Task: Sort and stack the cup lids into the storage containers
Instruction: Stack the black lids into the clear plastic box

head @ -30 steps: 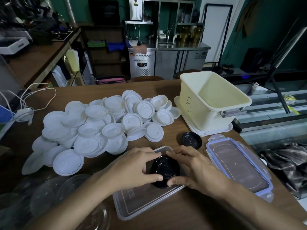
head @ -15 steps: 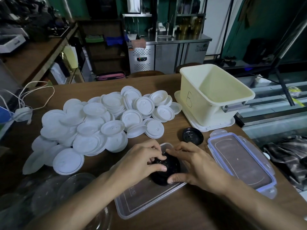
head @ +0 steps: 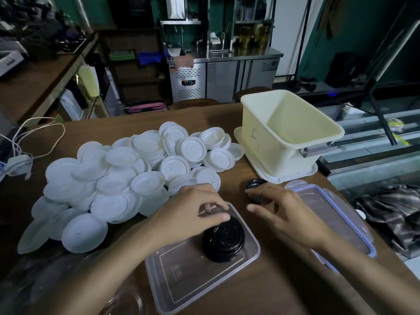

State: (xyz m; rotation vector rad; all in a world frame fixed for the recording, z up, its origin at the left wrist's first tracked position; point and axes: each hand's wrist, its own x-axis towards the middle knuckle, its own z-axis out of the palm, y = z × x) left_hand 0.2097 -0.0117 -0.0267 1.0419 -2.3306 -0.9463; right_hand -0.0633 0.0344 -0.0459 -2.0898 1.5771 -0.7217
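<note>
Worktop: we saw brown wood carrying everything below.
Clear lids: these lay dim at the nearest left corner; we could not count them.
Flat clear container lid: it lay on the worktop right in front of us.
Black lid stack: a short stack sat on the far right part of that flat clear lid.
Left hand: it hovered over the far edge of the flat clear lid, its fingers loosely curled and gripping nothing. Its thumb tip lay at the stack's far rim; we could not tell whether it touched.
Right hand: its fingers were spread and empty, stretched towards the single black lid.
Blue-rimmed container lid: it lay flat, partly under the right hand.
Single black lid: it lay on the bare worktop, with the right fingertips at its near edge.
White lid pile: we saw a broad loose heap to the left, with overlapping lids of at least two sizes.
Cream tub: it stood open with a handwritten mark on its side, resting on its own lid, just right of the pile.
White cable: it was looped at the far left edge.
</note>
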